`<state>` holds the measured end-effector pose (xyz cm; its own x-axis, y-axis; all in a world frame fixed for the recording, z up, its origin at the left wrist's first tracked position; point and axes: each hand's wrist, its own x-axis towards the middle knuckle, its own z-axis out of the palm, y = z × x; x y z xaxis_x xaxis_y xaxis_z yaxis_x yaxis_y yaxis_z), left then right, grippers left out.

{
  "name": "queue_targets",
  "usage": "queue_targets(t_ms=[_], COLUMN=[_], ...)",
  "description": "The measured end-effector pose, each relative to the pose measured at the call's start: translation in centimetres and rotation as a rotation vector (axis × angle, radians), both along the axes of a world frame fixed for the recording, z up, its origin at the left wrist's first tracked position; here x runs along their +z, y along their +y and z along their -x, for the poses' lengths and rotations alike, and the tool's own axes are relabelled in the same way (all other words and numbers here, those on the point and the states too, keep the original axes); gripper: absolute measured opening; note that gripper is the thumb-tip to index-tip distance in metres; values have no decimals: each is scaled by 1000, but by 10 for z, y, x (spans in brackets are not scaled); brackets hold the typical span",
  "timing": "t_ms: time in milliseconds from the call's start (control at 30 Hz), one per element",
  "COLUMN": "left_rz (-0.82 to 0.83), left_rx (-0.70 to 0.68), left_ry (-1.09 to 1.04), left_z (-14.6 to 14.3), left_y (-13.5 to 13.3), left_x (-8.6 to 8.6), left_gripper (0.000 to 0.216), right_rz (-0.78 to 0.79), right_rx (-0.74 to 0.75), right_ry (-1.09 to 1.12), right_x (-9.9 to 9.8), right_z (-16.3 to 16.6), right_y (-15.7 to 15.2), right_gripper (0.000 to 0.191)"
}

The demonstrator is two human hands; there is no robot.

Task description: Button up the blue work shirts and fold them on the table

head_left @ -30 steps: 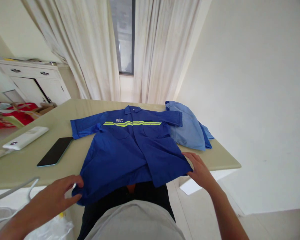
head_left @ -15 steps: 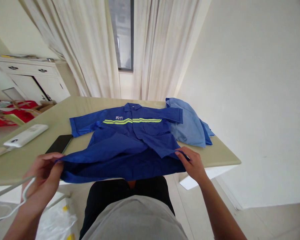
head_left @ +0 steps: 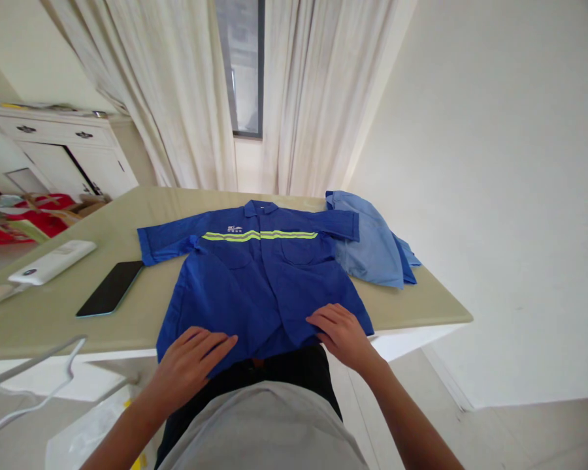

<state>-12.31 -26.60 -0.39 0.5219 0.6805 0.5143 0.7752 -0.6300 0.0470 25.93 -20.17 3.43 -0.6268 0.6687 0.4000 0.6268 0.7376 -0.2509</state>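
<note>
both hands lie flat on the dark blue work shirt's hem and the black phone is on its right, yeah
One slip: the head view shows the flat black phone left of the dark blue, yellow-striped work shirt, not right. The left hand and right hand do lie flat on its hem.

Cannot read the small white chest print [head_left: 234, 228] on the blue work shirt [head_left: 255, 281]. Cannot see all of the light-blue garment [head_left: 375, 251], partly tucked beneath a sleeve [head_left: 340, 226].

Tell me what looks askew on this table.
The dark blue shirt hangs its hem over the table edge, under the left hand and right hand. The light blue garment lies bunched, partly beneath its sleeve.
</note>
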Motion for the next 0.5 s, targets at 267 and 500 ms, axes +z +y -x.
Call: queue_targets(t_ms=[267, 500], left_rz=[155, 365], left_rx=[132, -56], left_ry=[-243, 183], left_z=[-18, -52], left_y=[2, -18], left_x=[58, 20], left_gripper=[69, 40], right_rz=[35, 227], right_rx=[-23, 76], right_ry=[233, -25], right_x=[22, -3], right_z=[0, 3], right_y=[-3, -18], right_gripper=[25, 38])
